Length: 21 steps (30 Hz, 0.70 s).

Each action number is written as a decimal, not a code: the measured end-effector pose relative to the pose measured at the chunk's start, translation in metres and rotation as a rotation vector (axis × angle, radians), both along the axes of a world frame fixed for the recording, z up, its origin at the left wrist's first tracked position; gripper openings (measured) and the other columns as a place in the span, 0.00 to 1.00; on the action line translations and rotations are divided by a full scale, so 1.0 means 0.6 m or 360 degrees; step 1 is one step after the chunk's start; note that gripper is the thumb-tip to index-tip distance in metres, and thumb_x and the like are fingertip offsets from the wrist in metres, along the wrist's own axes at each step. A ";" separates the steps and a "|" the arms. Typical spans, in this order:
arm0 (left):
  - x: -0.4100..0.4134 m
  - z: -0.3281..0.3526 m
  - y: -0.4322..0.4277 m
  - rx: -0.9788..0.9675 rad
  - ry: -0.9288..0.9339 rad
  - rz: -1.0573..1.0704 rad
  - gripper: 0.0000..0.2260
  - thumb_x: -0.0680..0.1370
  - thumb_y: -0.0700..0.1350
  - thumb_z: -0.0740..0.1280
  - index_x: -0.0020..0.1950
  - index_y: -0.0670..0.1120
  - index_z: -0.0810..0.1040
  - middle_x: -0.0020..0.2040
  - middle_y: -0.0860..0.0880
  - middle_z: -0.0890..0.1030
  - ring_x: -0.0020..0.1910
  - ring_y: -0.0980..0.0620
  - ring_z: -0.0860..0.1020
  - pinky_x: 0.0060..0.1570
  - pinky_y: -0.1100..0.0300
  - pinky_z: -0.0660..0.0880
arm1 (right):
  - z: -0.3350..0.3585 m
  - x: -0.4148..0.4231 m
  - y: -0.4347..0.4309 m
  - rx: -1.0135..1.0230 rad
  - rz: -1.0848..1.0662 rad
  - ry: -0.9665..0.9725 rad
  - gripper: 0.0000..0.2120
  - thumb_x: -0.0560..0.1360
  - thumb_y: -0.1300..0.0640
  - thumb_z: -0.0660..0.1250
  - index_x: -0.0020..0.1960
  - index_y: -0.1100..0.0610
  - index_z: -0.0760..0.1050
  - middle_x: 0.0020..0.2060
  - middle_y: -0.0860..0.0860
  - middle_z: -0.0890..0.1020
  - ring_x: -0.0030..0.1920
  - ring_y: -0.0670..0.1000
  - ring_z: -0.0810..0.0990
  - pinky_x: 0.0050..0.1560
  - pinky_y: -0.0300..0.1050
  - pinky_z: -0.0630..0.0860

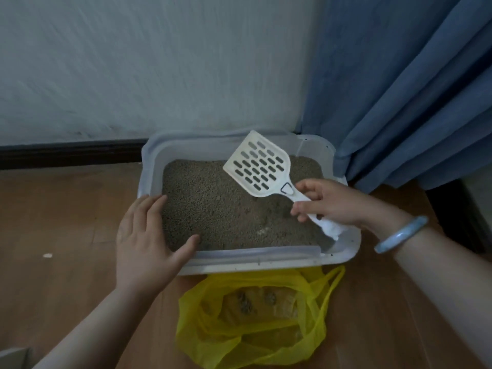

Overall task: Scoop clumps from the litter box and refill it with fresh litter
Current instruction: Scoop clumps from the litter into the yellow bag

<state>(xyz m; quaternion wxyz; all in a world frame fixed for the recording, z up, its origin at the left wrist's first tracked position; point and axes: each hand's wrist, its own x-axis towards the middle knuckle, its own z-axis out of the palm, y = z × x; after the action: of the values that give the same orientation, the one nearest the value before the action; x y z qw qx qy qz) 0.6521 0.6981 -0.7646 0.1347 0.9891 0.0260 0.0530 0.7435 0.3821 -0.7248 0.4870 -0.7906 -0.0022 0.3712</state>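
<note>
1. Head view, the box: the litter box (255,258) sits on the wooden floor (66,222) against the wall (133,62), its far right corner just beside the blue curtain (412,89). Grey litter (213,209) fills it in a fairly level bed, with a few paler, disturbed patches toward the near right
2. Head view, the left hand (145,241): it lies flat on the near left corner of the box. Its fingers (154,209) are straight and spread along the left rim, and the thumb reaches over the near rim onto the litter. It holds nothing; I judge it is there to steady the box against the push of the scoop
3. Head view, the right hand (330,202): its fingers (306,187) are curled round the white handle of the scoop (257,166), clamped on it. A pale blue bangle (399,234) sits on the wrist
4. Head view, the scoop: its slotted blade is raised clear of the litter over the far right part of the box, tilted up toward the wall, and nothing shows in it. Held over the box, any loose grains would fall back through the slots
5. Head view, the yellow bag (253,342): it lies open on the floor just beside the near rim, with dark clumps (246,302) inside. Placed so close, it likely gives a loaded scoop only a short way to travel
6. Judgement: scooping looks partly done, since clumps are bagged. No fresh litter supply is in view, so the refill is not yet begun
</note>
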 end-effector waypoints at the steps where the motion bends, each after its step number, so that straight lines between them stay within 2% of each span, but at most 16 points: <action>1: 0.000 0.000 0.001 0.0012 0.0000 -0.0006 0.37 0.69 0.65 0.60 0.68 0.39 0.70 0.66 0.40 0.72 0.69 0.39 0.67 0.68 0.44 0.63 | -0.002 0.018 -0.003 -0.0216 0.0097 -0.0111 0.10 0.75 0.60 0.67 0.56 0.53 0.73 0.45 0.50 0.83 0.41 0.48 0.82 0.44 0.41 0.78; 3: 0.000 0.001 0.001 0.0024 -0.0004 -0.0017 0.37 0.69 0.64 0.61 0.67 0.38 0.71 0.65 0.40 0.73 0.68 0.39 0.68 0.67 0.44 0.64 | -0.002 0.049 -0.008 -0.0825 0.0471 -0.0383 0.09 0.76 0.57 0.63 0.56 0.50 0.72 0.44 0.48 0.80 0.44 0.50 0.79 0.43 0.46 0.75; 5: 0.002 0.001 0.000 0.0021 -0.0018 -0.0025 0.36 0.69 0.64 0.61 0.66 0.38 0.72 0.65 0.41 0.74 0.67 0.40 0.68 0.67 0.44 0.64 | 0.008 0.070 -0.009 -0.1368 0.0866 -0.0588 0.06 0.77 0.54 0.58 0.53 0.50 0.71 0.44 0.48 0.76 0.43 0.50 0.75 0.36 0.44 0.70; 7: 0.002 0.000 -0.002 0.0020 -0.0047 -0.0038 0.35 0.69 0.63 0.62 0.65 0.38 0.72 0.64 0.41 0.75 0.67 0.40 0.69 0.66 0.46 0.63 | 0.019 0.082 -0.007 -0.1628 0.1084 -0.0756 0.06 0.78 0.52 0.55 0.49 0.51 0.70 0.46 0.50 0.77 0.42 0.50 0.74 0.33 0.42 0.67; 9: 0.002 0.000 -0.002 0.0020 -0.0071 -0.0050 0.34 0.69 0.63 0.62 0.64 0.38 0.73 0.63 0.42 0.75 0.66 0.40 0.69 0.66 0.46 0.63 | 0.025 0.092 -0.008 -0.1715 0.1188 -0.0849 0.10 0.78 0.50 0.56 0.53 0.52 0.72 0.47 0.51 0.78 0.41 0.51 0.75 0.30 0.41 0.66; 12: 0.003 0.000 -0.002 0.0017 -0.0078 -0.0048 0.34 0.68 0.63 0.62 0.64 0.38 0.73 0.63 0.42 0.75 0.66 0.40 0.70 0.66 0.45 0.64 | 0.041 0.096 -0.011 -0.1721 0.1241 -0.0889 0.11 0.78 0.49 0.57 0.59 0.50 0.67 0.44 0.50 0.76 0.40 0.51 0.75 0.28 0.41 0.64; 14: 0.003 0.000 -0.004 0.0014 -0.0082 -0.0047 0.34 0.68 0.63 0.62 0.64 0.39 0.73 0.63 0.42 0.75 0.66 0.40 0.69 0.66 0.44 0.64 | 0.057 0.095 -0.019 -0.1787 0.1285 -0.0879 0.10 0.78 0.50 0.56 0.59 0.50 0.66 0.39 0.48 0.71 0.37 0.49 0.72 0.27 0.41 0.62; 16: 0.002 0.000 -0.005 0.0018 -0.0099 -0.0057 0.34 0.68 0.63 0.63 0.63 0.38 0.74 0.62 0.42 0.76 0.66 0.41 0.70 0.65 0.43 0.65 | 0.069 0.089 -0.022 -0.1962 0.1323 -0.0829 0.11 0.79 0.54 0.54 0.60 0.52 0.68 0.42 0.49 0.72 0.37 0.47 0.69 0.27 0.40 0.58; 19: 0.003 -0.001 -0.005 0.0015 -0.0103 -0.0060 0.34 0.68 0.63 0.63 0.63 0.39 0.74 0.62 0.42 0.76 0.66 0.40 0.70 0.65 0.43 0.64 | 0.058 0.077 -0.018 -0.2125 0.1378 -0.0701 0.12 0.79 0.60 0.56 0.62 0.56 0.71 0.56 0.53 0.76 0.48 0.51 0.76 0.36 0.40 0.66; 21: 0.003 0.000 -0.004 0.0011 -0.0090 -0.0053 0.34 0.68 0.63 0.62 0.63 0.39 0.74 0.63 0.42 0.76 0.65 0.40 0.70 0.66 0.45 0.64 | 0.042 0.071 -0.006 -0.2092 0.1290 -0.0545 0.12 0.80 0.60 0.56 0.60 0.58 0.73 0.58 0.53 0.77 0.55 0.52 0.76 0.44 0.42 0.68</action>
<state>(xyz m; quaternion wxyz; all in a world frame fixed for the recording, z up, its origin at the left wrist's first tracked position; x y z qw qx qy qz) 0.6540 0.6956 -0.7647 0.1327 0.9880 0.0057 0.0787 0.7862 0.3783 -0.6998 -0.2600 -0.9000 -0.1451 0.3182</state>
